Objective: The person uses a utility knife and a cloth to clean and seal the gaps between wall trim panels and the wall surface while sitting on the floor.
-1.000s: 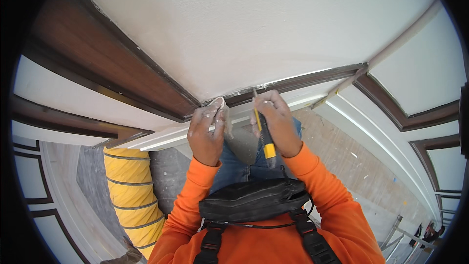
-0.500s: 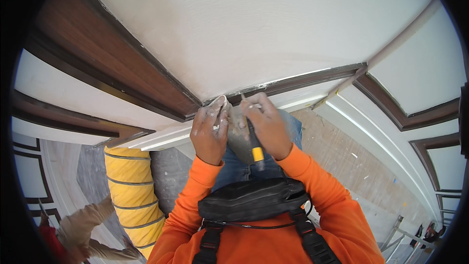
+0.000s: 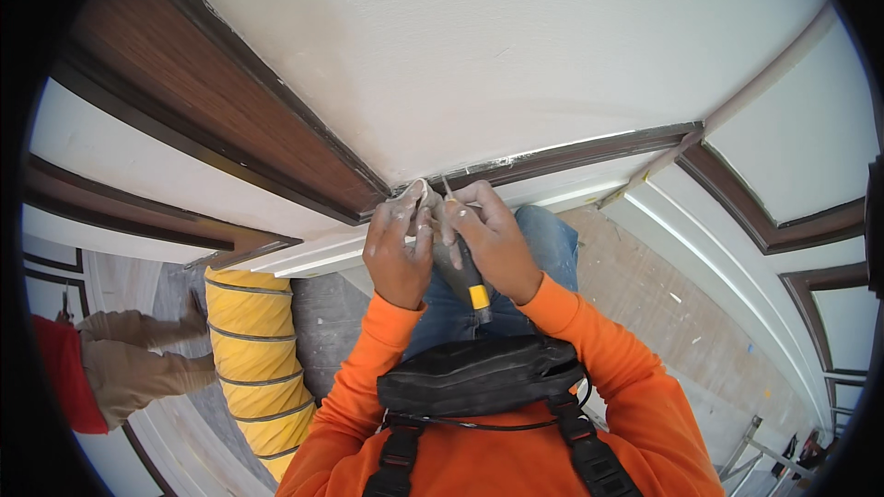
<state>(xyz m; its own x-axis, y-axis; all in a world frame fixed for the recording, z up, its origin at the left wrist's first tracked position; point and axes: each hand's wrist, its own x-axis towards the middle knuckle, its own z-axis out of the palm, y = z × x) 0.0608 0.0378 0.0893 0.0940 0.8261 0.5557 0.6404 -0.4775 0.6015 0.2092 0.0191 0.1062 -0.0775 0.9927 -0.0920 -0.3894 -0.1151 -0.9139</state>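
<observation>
Trim of dark brown wood (image 3: 589,149), running from near the centre toward 2 o'clock, carries whitish smears along its upper edge, so that stretch looks unfinished; how much is already done cannot be told. The right hand (image 3: 493,232) grips a slim black-and-yellow tool with a narrow metal blade (image 3: 468,269), its tip at that edge, just toward 12 o'clock; contact is unclear. The left hand (image 3: 396,247), toward 9 o'clock, pinches a folded off-white cloth-like piece (image 3: 420,187), its fingers smeared white.
</observation>
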